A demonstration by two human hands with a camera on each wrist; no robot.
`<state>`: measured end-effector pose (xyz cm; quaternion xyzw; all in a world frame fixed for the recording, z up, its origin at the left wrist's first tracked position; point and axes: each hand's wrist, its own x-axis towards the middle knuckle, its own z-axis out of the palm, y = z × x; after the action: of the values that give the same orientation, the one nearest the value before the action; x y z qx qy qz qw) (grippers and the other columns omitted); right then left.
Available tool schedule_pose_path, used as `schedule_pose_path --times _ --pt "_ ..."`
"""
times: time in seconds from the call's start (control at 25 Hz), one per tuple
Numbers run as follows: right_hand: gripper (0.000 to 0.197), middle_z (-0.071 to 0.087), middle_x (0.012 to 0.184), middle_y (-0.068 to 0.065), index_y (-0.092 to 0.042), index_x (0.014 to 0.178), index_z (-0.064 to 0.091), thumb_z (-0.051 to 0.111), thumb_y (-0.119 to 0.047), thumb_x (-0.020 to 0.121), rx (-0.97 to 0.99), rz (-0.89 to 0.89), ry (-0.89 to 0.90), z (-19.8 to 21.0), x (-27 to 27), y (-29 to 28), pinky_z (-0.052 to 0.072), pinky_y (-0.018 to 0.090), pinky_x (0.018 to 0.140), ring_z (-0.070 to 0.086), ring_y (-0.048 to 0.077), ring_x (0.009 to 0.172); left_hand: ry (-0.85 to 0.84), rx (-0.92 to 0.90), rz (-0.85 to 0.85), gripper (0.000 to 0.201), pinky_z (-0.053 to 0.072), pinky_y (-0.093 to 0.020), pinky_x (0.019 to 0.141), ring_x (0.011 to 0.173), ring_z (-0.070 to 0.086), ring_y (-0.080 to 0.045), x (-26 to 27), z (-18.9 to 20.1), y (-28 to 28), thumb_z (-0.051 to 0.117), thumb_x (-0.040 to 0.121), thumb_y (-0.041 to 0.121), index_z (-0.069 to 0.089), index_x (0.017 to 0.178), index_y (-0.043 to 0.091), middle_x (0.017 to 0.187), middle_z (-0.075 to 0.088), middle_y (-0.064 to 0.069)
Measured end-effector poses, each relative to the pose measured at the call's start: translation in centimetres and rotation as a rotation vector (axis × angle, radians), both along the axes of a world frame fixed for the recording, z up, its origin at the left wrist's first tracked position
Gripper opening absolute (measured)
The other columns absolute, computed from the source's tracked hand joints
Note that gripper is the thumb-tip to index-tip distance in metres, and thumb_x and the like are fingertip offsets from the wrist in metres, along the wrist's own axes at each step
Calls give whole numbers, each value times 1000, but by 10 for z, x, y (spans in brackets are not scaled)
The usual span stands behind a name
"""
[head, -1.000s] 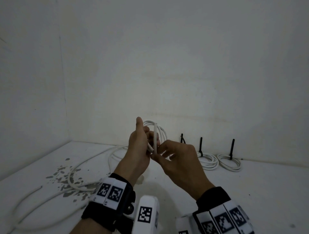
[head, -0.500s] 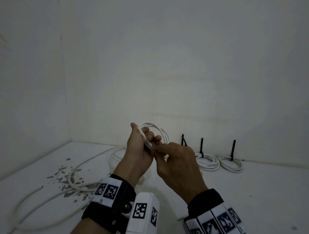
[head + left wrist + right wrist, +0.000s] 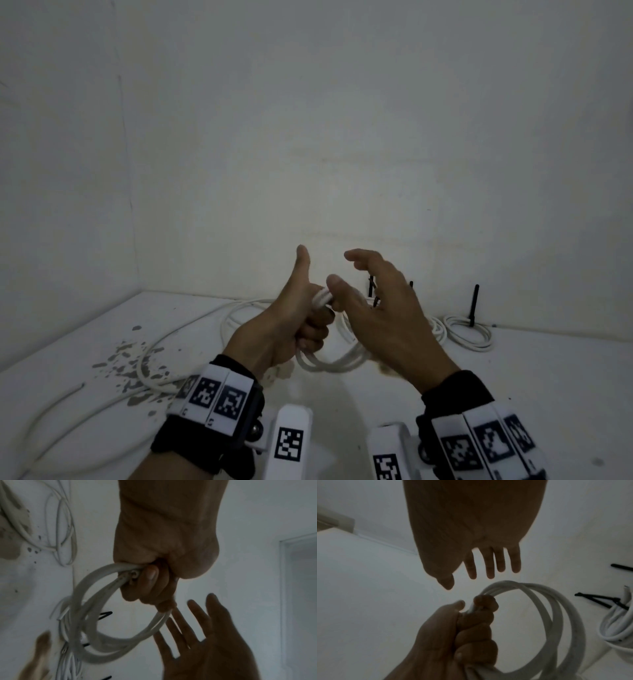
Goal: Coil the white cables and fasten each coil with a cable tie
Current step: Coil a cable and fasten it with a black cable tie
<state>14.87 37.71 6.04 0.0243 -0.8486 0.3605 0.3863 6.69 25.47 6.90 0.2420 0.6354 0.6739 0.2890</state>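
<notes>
White tabletop (image 3: pixel 513 370) in a corner, left hand (image 3: pixel 284 325) fisted round a cable coil (image 3: pixel 329 365), right hand (image 3: pixel 387 308) spread beside it, holding nothing.

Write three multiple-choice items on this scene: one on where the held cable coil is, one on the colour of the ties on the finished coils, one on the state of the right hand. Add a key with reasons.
1. Where is the held coil?
A. in the left hand
B. flat on the table
C. hung on the wall

2. What colour are the ties on the finished coils by the wall?
A. white
B. red
C. black

3. How is the right hand?
A. gripping a tie
B. open, fingers spread, holding nothing
C. gripping the coil

Key: A, the left fingers curl round the loops; C, dark strips stand up from the coils; B, the right wrist view shows straight, separate fingers.
</notes>
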Motion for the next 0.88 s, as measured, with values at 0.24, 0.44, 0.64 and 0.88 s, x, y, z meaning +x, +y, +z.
schedule_pose_path --times 0.24,0.44,0.64,0.88 --pt "9 69 88 -6 -31 101 70 64 -31 94 150 107 -72 -16 -4 21 48 20 71 63 7 82 -54 -106 -45 86 10 -21 42 43 12 -9 -5 -8 13 2 56 100 33 55 20 56 22 2" --pt "4 67 86 -8 -32 96 66 64 -29 93 187 61 -85 -22 -8 23 45 16 68 61 4 81 -92 -131 -72 84 9 -21 41 46 7 -9 -5 -11 15 7 56 101 30 59 20 59 16 3" --pt "12 61 73 -2 -15 84 56 57 -10 94 253 29 92 -30 -15 18 42 22 57 54 10 67 -164 -17 -131 84 8 -17 38 42 9 -5 -11 -4 8 19 69 94 48 57 17 59 21 5" --pt "14 58 65 -4 -5 83 54 51 5 91 183 74 188 -25 -14 11 33 10 50 50 7 55 -24 -15 -125 47 13 -14 36 41 13 -4 -9 1 2 48 93 61 48 68 22 59 20 7"
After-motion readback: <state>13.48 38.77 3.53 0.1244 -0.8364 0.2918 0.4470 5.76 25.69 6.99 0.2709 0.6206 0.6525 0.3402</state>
